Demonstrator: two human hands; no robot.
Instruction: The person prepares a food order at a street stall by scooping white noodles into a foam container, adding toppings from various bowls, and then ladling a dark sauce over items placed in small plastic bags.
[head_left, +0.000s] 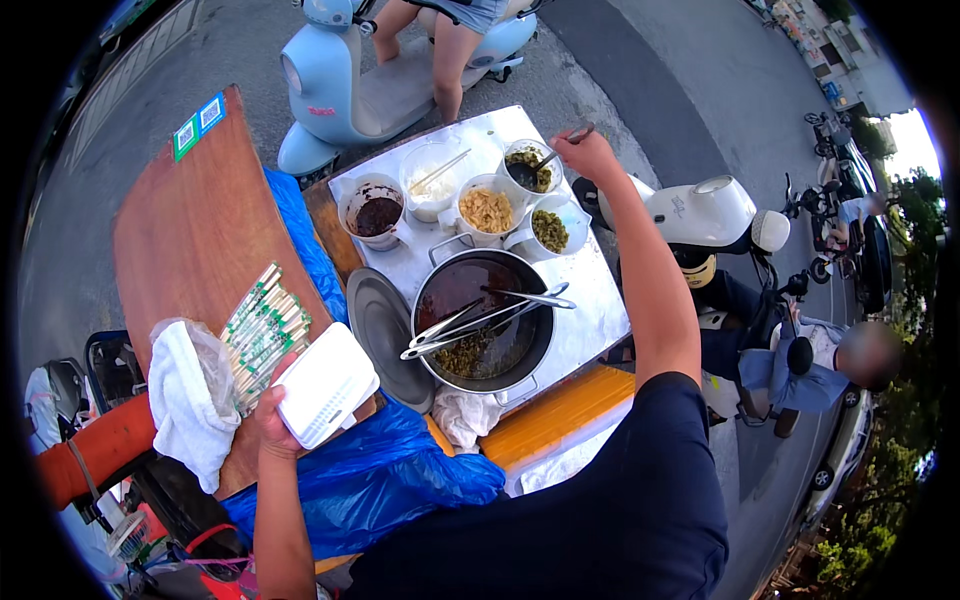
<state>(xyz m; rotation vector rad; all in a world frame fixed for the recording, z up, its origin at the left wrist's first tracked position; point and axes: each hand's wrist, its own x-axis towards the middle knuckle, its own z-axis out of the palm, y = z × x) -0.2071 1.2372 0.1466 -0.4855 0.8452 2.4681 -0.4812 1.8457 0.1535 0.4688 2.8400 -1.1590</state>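
My left hand (279, 420) holds a white foam takeaway box (328, 386) beside a pile of wrapped chopsticks (266, 330). At the back right, my right hand (585, 156) grips the handle of a dark ladle (525, 175), its bowl inside a clear jug of chopped green food (543, 154). Around it stand jugs of yellowish flakes (486, 210), green pieces (550, 230), dark red sauce (377, 216) and a white substance with chopsticks (430, 184). A large two-handled pot (546, 341) in front holds dark liquid, divided contents and several metal utensils (517, 300).
A dark lid (379, 322) leans at the pot's left. A white towel (191, 405) lies on the wooden board (165, 225); blue plastic (360, 480) hangs nearer me. A person sits on a light-blue scooter (322, 97) behind the metal tabletop (600, 300); another is at the right by a white scooter (697, 214).
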